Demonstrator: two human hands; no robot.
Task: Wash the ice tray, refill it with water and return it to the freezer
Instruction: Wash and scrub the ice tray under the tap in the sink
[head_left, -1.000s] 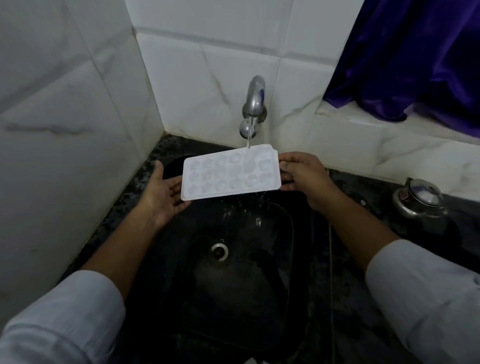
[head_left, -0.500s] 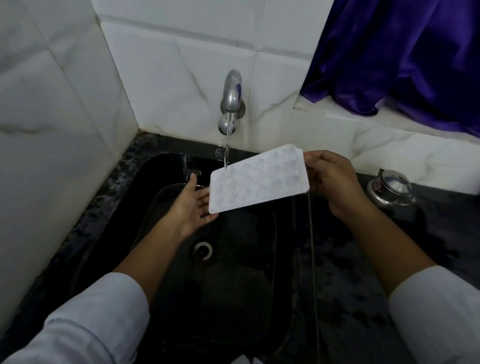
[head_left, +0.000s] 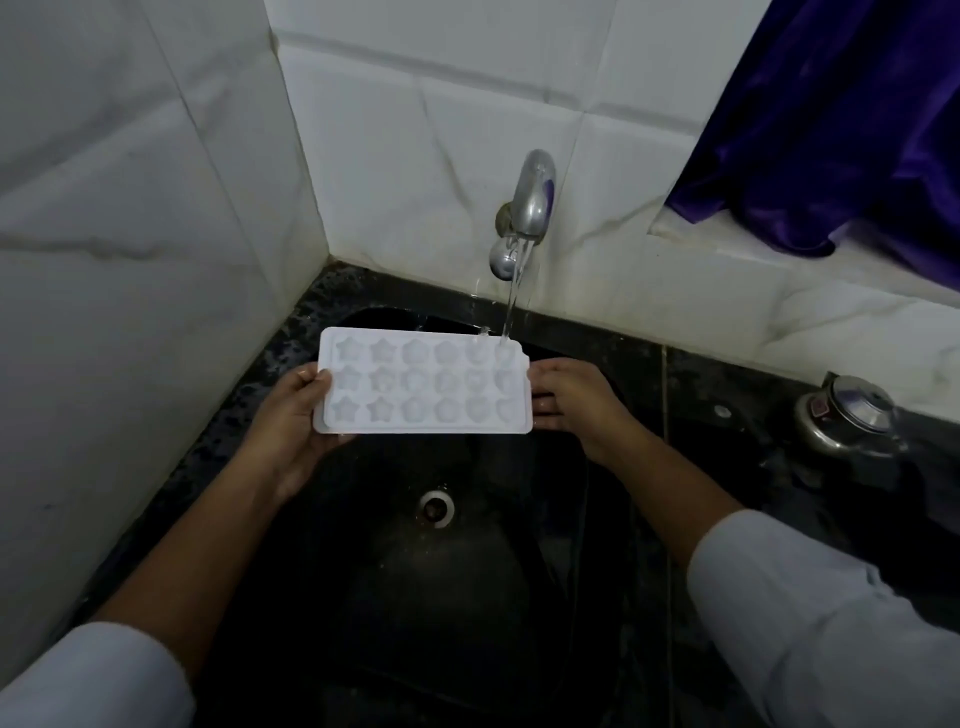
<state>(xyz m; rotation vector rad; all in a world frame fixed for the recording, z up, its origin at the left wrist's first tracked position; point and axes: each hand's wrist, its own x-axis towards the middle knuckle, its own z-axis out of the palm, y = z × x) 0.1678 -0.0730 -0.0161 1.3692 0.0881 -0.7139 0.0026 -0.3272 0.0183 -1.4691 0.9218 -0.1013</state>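
A white ice tray (head_left: 423, 382) with star-shaped and round cells is held level over the black sink (head_left: 363, 571). My left hand (head_left: 291, 415) grips its left end, thumb on the rim. My right hand (head_left: 571, 400) grips its right end. A chrome tap (head_left: 532, 200) on the back wall runs; its thin stream lands on the tray's far right corner cell.
The drain (head_left: 436, 508) lies below the tray in the basin. White marble tiles (head_left: 130, 260) close the left side and the back. A small steel pot (head_left: 844, 415) stands on the dark counter at right. Purple cloth (head_left: 841, 119) hangs at upper right.
The tray, tilted with its left end under the stream half a second ago, is now level and shifted left, so the water falls on its right corner.
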